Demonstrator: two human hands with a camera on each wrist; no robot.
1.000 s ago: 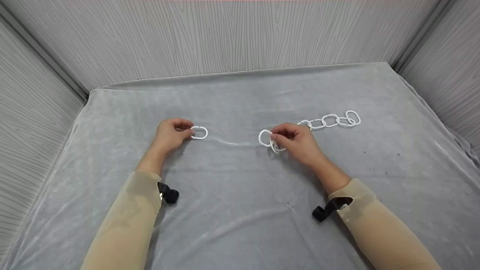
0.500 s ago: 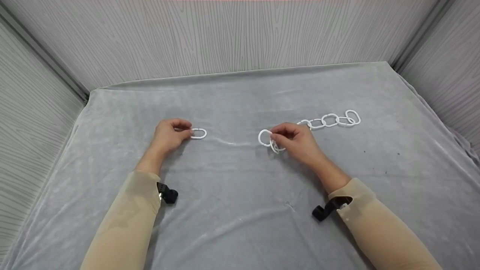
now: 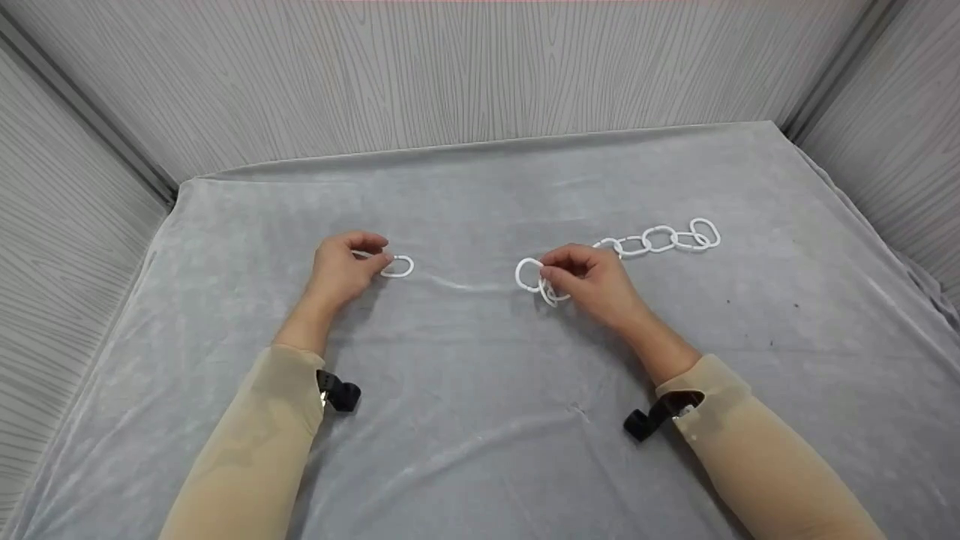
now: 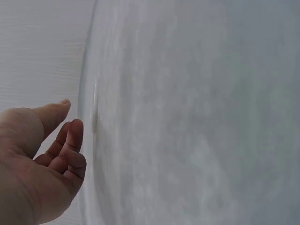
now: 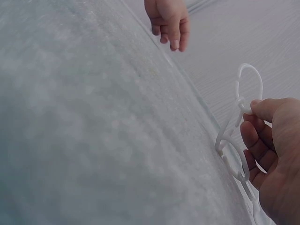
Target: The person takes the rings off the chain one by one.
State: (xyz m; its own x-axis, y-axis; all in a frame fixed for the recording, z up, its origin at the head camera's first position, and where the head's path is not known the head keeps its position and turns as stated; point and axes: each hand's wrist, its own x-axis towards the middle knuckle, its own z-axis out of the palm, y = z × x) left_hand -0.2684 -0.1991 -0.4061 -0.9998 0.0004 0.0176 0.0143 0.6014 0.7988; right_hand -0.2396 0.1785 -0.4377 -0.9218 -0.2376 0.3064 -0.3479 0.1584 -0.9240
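My left hand (image 3: 341, 270) hovers over a white oval chain link (image 3: 403, 266) on the grey cloth, partly covered by the thumb in the head view. A sliver of white also shows between thumb and index finger there. In the left wrist view, thumb and index finger of the left hand (image 4: 44, 161) stand apart with nothing between them. My right hand (image 3: 592, 281) pinches a white plastic chain (image 5: 233, 159) near its left end. One link (image 3: 529, 275) sticks out left of the fingertips; others hang below. The chain's rest (image 3: 660, 239) trails right, partly hidden behind the hand.
Grey velvety cloth (image 3: 457, 420) covers the table. Pale wood-grain panels (image 3: 480, 67) enclose its back and sides. Small dark specks (image 3: 771, 343) dot the cloth at right. A black wrist camera (image 3: 341, 394) sits at the left sleeve, another camera (image 3: 652, 420) at the right.
The left thumb and index finger have parted near the single link, and more white shows between them. The right hand and its chain have stayed nearly still.
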